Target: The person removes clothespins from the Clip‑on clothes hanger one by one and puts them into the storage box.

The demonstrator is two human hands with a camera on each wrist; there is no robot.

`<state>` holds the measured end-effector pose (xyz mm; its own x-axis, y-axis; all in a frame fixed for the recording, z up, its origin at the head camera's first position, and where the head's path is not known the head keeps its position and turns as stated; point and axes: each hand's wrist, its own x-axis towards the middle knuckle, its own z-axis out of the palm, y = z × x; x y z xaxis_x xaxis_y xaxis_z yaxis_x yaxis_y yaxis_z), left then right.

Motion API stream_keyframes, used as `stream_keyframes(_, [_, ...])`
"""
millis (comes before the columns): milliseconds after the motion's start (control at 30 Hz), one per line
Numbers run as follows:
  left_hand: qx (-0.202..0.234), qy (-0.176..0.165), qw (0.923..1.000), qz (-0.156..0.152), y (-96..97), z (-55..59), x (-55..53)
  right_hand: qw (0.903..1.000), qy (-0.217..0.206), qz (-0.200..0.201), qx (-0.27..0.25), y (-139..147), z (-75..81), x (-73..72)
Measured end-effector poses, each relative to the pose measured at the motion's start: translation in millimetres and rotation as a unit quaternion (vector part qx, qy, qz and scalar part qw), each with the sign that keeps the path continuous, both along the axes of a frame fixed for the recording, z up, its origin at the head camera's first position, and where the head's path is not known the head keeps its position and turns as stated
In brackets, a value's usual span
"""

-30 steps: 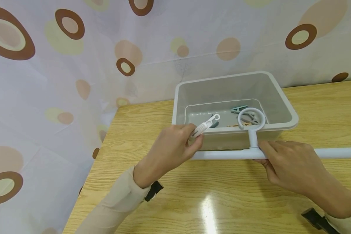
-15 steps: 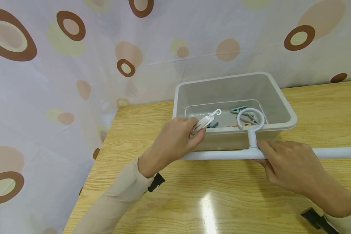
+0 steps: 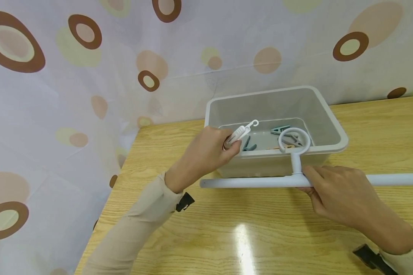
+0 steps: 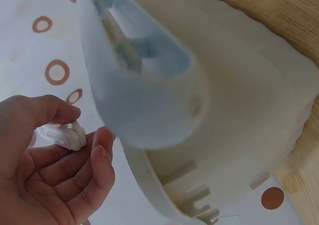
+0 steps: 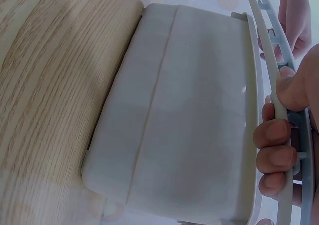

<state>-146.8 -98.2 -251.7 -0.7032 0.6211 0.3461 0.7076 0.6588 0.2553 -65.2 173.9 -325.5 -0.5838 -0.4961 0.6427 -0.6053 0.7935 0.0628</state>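
My left hand (image 3: pixel 209 149) pinches a white clothes peg (image 3: pixel 241 133) between thumb and fingers, its small hooked end pointing up and away over the bin. In the left wrist view the peg (image 4: pixel 67 135) sits at the thumb tip, the other fingers loosely bent. My right hand (image 3: pixel 345 198) grips a pale blue-grey hanger bar (image 3: pixel 247 182) with a round open hook (image 3: pixel 309 142) standing up from it. The right wrist view shows fingers curled round the bar (image 5: pixel 271 60), whose underside has slots. The bar lies across, in front of the bin; its left end is apart from my left hand.
A grey plastic bin (image 3: pixel 342 139) stands on the wooden table (image 3: pixel 192 229) near the patterned wall covering (image 3: pixel 182 103). In it lie several pegs, among them a green peg (image 3: pixel 278 128) and a dark grey-green peg (image 3: pixel 250 146). The bar hook overlaps the bin's front rim in view.
My left hand has moved up and away from the bar with the peg, uncovering the bar's left end and more of the dark peg in the bin. My right hand keeps its grip.
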Motion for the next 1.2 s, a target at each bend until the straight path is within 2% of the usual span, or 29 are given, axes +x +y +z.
stream_keyframes(400, [-0.041,-0.015,0.9990,0.011,-4.4,15.3,-18.0,1.0000,-0.001,0.002,0.003,1.5,-2.4,-1.5])
stream_keyframes(633, [-0.049,0.002,0.9986,0.020,-2.1,29.3,-28.0,1.0000,0.004,0.002,0.005,0.7,-1.0,-0.8])
stream_keyframes(833, [-0.060,0.001,0.9981,0.017,6.5,36.2,-34.2,1.0000,0.007,0.001,0.004,0.8,-1.8,-0.8])
stream_keyframes(1200, [-0.094,-0.007,0.9953,0.022,29.6,38.8,-44.7,0.9999,-0.010,-0.001,0.013,2.1,-1.7,0.4])
